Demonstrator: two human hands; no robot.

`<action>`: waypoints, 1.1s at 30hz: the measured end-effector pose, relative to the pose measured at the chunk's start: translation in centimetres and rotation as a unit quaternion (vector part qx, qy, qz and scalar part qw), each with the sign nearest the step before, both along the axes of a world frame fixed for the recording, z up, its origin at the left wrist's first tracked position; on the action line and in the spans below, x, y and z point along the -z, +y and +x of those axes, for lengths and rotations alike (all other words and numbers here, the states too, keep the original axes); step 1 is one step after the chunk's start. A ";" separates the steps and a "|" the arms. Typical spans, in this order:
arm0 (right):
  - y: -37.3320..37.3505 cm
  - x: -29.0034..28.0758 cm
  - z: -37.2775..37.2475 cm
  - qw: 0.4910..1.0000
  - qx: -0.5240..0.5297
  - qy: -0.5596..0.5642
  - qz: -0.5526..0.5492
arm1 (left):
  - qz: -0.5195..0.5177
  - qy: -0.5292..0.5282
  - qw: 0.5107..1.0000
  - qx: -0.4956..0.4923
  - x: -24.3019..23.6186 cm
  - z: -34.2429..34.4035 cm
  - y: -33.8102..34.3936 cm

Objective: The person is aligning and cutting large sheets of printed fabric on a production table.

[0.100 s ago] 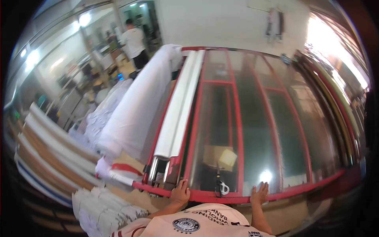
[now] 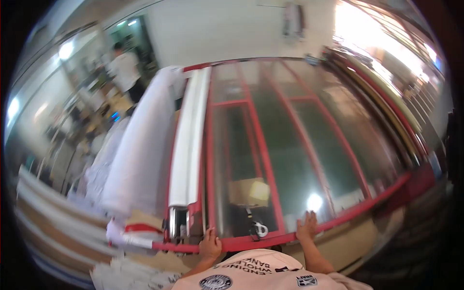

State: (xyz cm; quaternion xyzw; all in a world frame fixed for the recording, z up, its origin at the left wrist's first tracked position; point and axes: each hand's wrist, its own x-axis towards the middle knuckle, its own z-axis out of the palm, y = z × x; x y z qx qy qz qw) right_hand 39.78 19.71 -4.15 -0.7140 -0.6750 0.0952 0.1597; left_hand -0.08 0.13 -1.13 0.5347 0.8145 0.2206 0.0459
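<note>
1. Turned rightward since the earlier frame, the head view has carried the whole scene leftward in the picture; both hands remain on the near edge of the red-framed table (image 2: 280, 238), with no clear shift along it.
2. The right hand (image 2: 307, 227) lies flat, fingers straight and spread, their tips over the glass top (image 2: 282, 145) just short of a bright reflection (image 2: 315, 202). Nothing is held.
3. The left hand (image 2: 210, 246) rests on the same edge, near the end of the long white rolls (image 2: 188, 140). Its fingers look loosely extended, apparently gripping nothing; whether the thumb hooks the rim, I cannot tell.
4. The table sits directly under both palms and stretches away ahead of them.
5. Between the hands, untouched, is a dark tool with a white looped handle, probably scissors (image 2: 261, 230). Beyond is some cardboard (image 2: 237, 192); on or under the glass is unclear.
6. Farther out, a bulky white fabric roll (image 2: 137, 150) lies left of the table, and coloured rolls (image 2: 379, 104) line its right.
7. My judgement: this step is a steadying pause at the edge. Any next move calls for lifting a palm off the rim first.
</note>
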 end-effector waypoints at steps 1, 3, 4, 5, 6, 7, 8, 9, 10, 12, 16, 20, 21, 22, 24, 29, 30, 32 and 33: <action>0.2 -0.1 0.4 0.999 -0.002 0.003 0.034 | 0.004 -0.007 1.000 0.003 0.5 0.3 0.4; 0.2 -0.4 0.6 1.000 0.001 0.004 0.023 | 0.004 0.014 1.000 0.015 0.9 0.4 0.5; 0.1 -0.6 0.7 1.000 0.009 0.007 0.021 | -0.003 0.015 1.000 0.024 1.0 0.3 0.6; 0.0 -1.0 0.7 1.000 0.009 0.008 0.018 | -0.005 0.016 1.000 0.027 1.0 0.4 0.4; -0.1 -1.2 0.7 1.000 0.001 0.009 0.022 | -0.001 0.019 1.000 0.025 1.1 0.5 0.2; -0.1 -1.4 0.7 1.000 0.000 0.011 0.014 | -0.014 0.021 0.999 0.025 1.2 0.4 0.3; -0.1 -1.6 0.7 1.000 0.002 0.012 0.009 | -0.021 0.025 0.999 0.024 1.3 0.5 0.3; 0.0 -1.7 0.6 1.000 0.002 0.012 0.010 | -0.014 0.032 0.999 0.027 1.3 0.4 0.3; 0.2 -1.8 0.6 1.000 0.002 0.013 0.012 | -0.028 0.028 0.999 0.022 1.4 0.3 0.4; 0.1 -1.9 0.5 1.000 0.002 0.016 0.010 | -0.017 0.026 0.999 0.028 1.4 0.3 0.5; 0.1 -2.0 0.6 1.000 0.004 0.008 0.004 | -0.040 0.032 0.998 0.026 1.3 0.3 0.5; 0.0 -1.9 0.4 1.000 0.007 0.011 -0.002 | -0.022 0.030 0.999 0.035 1.4 0.2 0.5; -0.1 -2.0 0.5 1.000 0.005 0.010 -0.001 | -0.020 0.032 0.999 0.036 1.3 0.2 0.6; -0.1 -2.0 0.5 1.000 -0.004 0.007 0.002 | -0.015 0.033 0.999 0.033 1.1 0.2 0.5; 0.0 -2.2 0.5 1.000 0.020 0.000 -0.024 | -0.011 0.030 0.999 0.032 0.8 0.5 0.7; 0.4 -1.8 0.2 1.000 0.000 0.019 0.006 | -0.041 -0.015 0.999 -0.006 -0.1 0.4 0.7; 0.4 -1.6 0.1 1.000 -0.006 0.013 -0.004 | -0.034 -0.008 0.999 -0.007 -0.2 0.4 0.7; 0.2 -1.2 0.1 1.000 0.001 0.002 -0.006 | -0.030 0.006 1.000 -0.006 -0.3 0.3 0.3; 0.2 -1.1 0.1 1.000 -0.008 0.003 0.010 | -0.030 0.012 0.999 -0.006 -0.3 0.2 0.3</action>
